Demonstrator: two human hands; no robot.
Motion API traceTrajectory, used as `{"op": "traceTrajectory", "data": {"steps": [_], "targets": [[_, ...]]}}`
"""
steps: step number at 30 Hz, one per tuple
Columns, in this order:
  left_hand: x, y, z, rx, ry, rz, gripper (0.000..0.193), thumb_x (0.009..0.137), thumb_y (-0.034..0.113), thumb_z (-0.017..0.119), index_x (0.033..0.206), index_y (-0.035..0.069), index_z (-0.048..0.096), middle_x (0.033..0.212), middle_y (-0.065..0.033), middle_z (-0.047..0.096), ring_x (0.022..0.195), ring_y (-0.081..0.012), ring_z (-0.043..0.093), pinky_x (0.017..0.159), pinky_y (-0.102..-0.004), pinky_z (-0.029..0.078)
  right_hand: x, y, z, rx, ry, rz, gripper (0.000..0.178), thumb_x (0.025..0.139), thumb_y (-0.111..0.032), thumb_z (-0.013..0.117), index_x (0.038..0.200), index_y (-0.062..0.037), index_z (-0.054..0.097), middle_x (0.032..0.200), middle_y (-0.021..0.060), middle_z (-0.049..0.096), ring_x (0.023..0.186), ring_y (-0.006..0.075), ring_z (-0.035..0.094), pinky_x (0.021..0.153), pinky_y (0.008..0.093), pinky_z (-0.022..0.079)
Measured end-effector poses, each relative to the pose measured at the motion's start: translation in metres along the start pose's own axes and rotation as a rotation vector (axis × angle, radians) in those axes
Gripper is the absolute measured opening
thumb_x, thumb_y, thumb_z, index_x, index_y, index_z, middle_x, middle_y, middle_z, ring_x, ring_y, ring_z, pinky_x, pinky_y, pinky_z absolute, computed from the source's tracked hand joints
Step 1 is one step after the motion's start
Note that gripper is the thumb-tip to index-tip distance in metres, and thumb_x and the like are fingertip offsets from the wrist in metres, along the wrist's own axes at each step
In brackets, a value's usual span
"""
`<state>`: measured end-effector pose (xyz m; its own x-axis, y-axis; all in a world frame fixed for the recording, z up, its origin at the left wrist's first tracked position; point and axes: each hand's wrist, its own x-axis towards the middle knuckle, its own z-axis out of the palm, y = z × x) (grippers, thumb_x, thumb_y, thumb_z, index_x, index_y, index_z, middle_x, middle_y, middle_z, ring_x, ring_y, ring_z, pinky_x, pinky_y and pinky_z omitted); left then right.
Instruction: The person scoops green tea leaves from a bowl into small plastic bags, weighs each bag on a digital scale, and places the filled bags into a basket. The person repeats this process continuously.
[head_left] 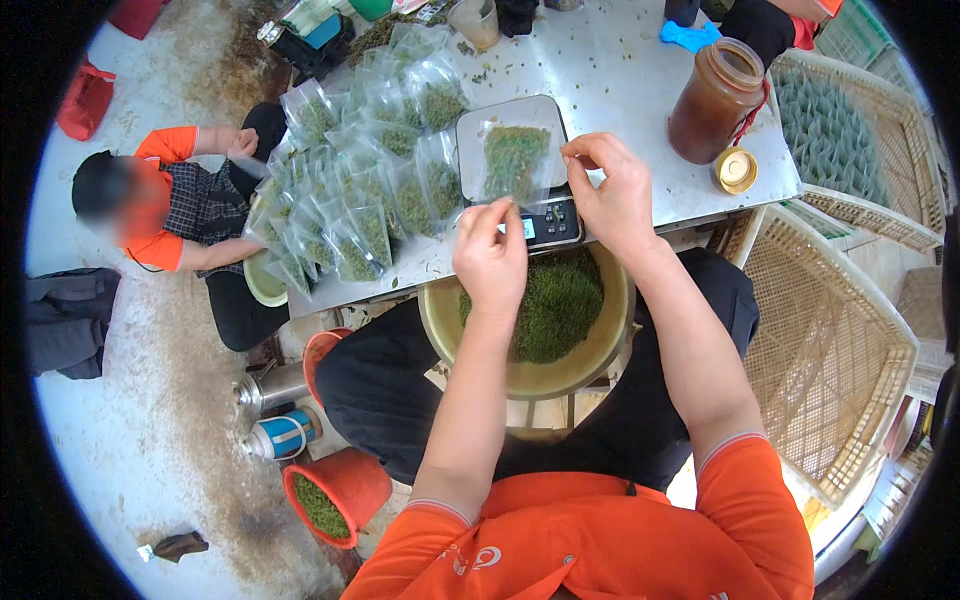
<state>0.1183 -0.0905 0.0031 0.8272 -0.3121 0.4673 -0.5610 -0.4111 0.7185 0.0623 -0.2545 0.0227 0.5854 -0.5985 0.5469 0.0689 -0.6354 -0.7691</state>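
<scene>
A clear plastic bag with green moss inside lies on the flat plate of a digital scale. At the bag's near edge, my left hand is closed, thumb and fingertips pinching the plastic. My right hand is at the right rim of the scale, thumb and forefinger bent together close to the bag; what they pinch is too small to make out. Below the table edge, between my knees, a wide yellowish basin holds loose green moss.
Several filled bags stand packed on the metal table, left of the scale. A brown jar and gold lid are at right, near woven baskets. A co-worker sits left. A red bucket holds moss.
</scene>
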Motion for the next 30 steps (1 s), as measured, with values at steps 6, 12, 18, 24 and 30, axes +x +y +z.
{"op": "traceTrajectory", "data": {"steps": [6,12,18,24,30], "targets": [[-0.023,0.013,-0.016,0.122,-0.105,0.105,0.040,0.098,-0.002,0.060,0.137,0.000,0.063,0.114,-0.0194,0.072,0.095,-0.0262,0.072,0.082,-0.0354,0.057,-0.001,0.003,-0.005,-0.009,-0.012,0.033,0.010,0.087,-0.002,0.069,0.096,-0.0065,0.072,0.098,0.0084,0.073,0.084,0.0284,0.073,0.073,0.0364,0.057],[-0.057,0.000,-0.053,0.102,-0.210,0.019,0.039,0.099,-0.003,0.061,0.138,0.000,0.063,0.125,-0.0180,0.068,0.077,-0.0142,0.067,0.069,-0.0291,0.056,-0.002,0.002,-0.004,-0.035,-0.039,0.018,0.012,0.087,-0.002,0.070,0.097,-0.0080,0.073,0.097,0.0077,0.072,0.084,0.0297,0.072,0.074,0.0372,0.057],[-0.050,0.004,-0.058,0.094,-0.193,0.104,0.043,0.097,-0.003,0.065,0.140,0.001,0.061,0.141,-0.0177,0.060,0.079,-0.0138,0.066,0.073,-0.0275,0.056,-0.006,0.003,-0.009,-0.091,-0.084,0.027,0.015,0.086,-0.001,0.069,0.098,-0.0084,0.073,0.098,0.0079,0.072,0.086,0.0313,0.071,0.075,0.0392,0.058],[-0.037,0.024,-0.047,0.088,-0.415,-0.064,0.054,0.095,0.000,0.067,0.148,0.008,0.056,0.158,-0.0183,0.045,0.076,-0.0181,0.066,0.075,-0.0305,0.056,-0.014,-0.009,-0.005,-0.240,-0.223,-0.266,0.021,0.079,-0.001,0.070,0.099,-0.0039,0.068,0.113,0.0129,0.068,0.105,0.0329,0.066,0.091,0.0411,0.055],[0.006,0.008,-0.029,0.172,-0.402,0.112,0.057,0.095,-0.003,0.061,0.150,0.004,0.051,0.160,-0.0228,0.042,0.093,-0.0291,0.073,0.082,-0.0378,0.059,-0.027,-0.018,0.009,0.092,-0.402,-0.050,0.012,0.092,-0.008,0.068,0.100,-0.0004,0.064,0.139,0.0183,0.062,0.126,0.0388,0.060,0.104,0.0443,0.051]]}}
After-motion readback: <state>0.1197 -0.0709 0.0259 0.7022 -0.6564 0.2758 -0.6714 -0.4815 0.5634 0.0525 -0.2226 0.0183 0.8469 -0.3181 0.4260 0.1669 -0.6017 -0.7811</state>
